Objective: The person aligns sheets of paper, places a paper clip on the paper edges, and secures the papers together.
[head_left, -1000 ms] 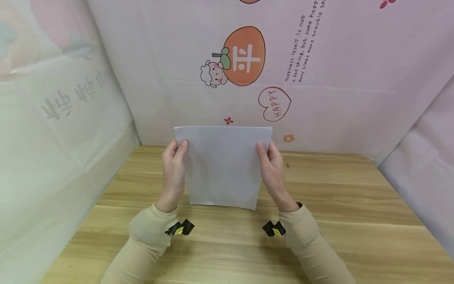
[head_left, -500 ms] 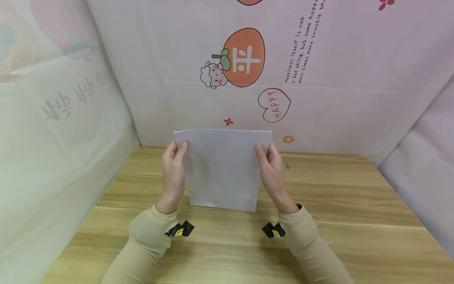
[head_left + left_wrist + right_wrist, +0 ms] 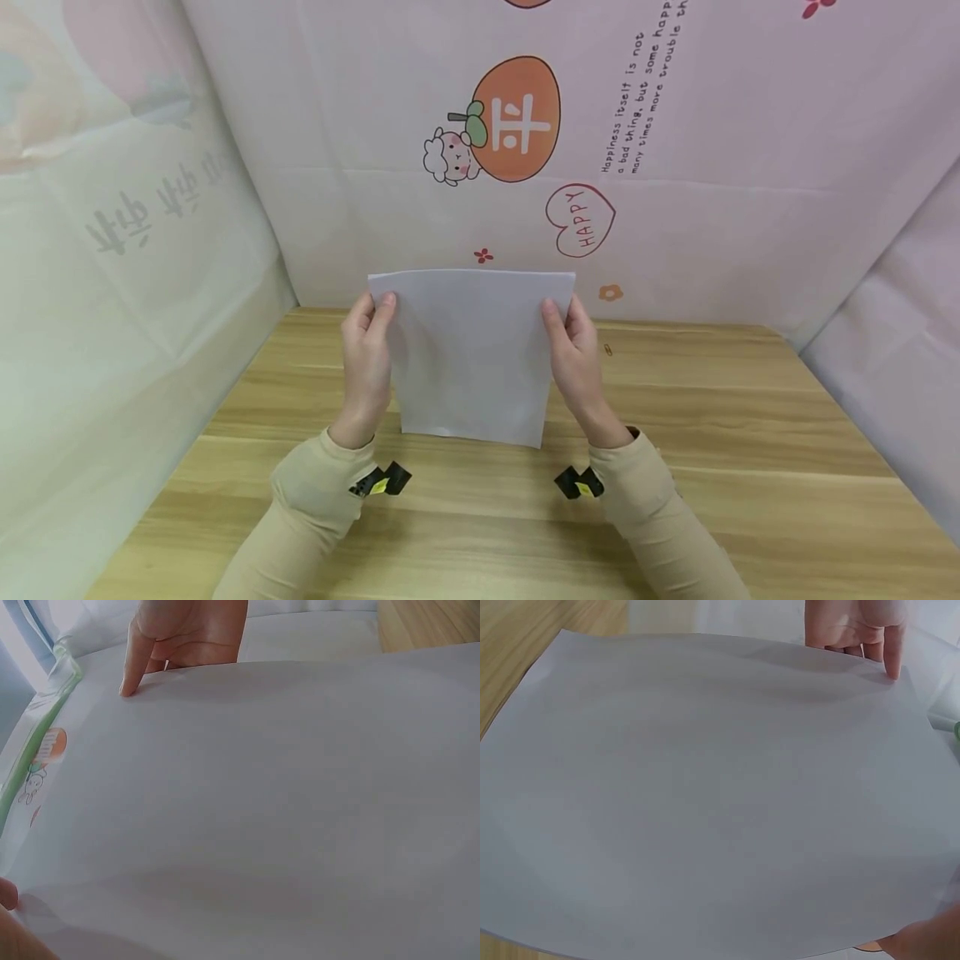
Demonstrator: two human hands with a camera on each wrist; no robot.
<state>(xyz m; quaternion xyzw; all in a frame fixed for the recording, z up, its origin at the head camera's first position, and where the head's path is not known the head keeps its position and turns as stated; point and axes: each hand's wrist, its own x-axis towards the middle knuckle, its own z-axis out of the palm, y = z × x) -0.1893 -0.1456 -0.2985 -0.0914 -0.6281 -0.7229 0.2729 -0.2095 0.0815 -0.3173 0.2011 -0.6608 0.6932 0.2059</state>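
Observation:
A blank white sheet of paper is held up between both hands, its top edge tilted away toward the back wall. My left hand pinches its left side near the upper corner, thumb on the near face and fingers behind. On the opposite side my right hand grips the paper the same way. The left wrist view is mostly filled by the paper, with the right hand at its far edge. In the right wrist view the left hand shows across the paper.
A small paper clip lies on the wooden table, right of the right hand. Printed white cloth stands behind the table, and more cloth hangs at both sides. Each sleeve cuff carries a small black device.
Both hands keep their grip on the paper and stay nearly in place. The paper's top edge dips slightly and then rises a little.

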